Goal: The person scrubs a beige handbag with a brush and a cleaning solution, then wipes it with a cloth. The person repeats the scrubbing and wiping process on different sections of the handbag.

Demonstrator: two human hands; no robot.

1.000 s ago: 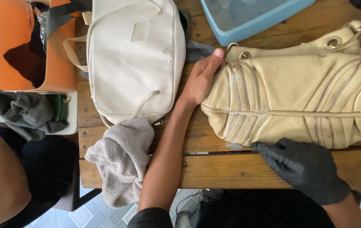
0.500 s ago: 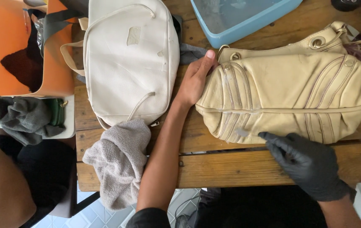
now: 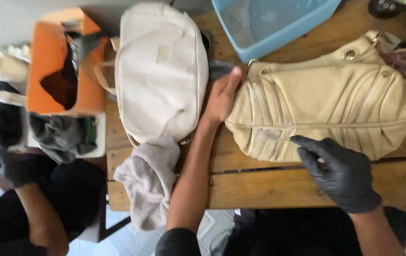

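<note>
Tan handbag (image 3: 326, 111) flat on counter (image 3: 269, 182) | left hand (image 3: 222, 97) open, pressing handbag's left end | right hand (image 3: 340, 168), gloved, open, fingertips on handbag's lower edge | risk: handbag sliding under uneven pressure

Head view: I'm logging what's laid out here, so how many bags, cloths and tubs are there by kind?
Bags: 3, a tan handbag under the left hand and gloved right hand, a white bag, an orange bag
Cloths: 2, a beige cloth, a grey cloth
Tubs: 1, a blue tub
Total: 6
</note>
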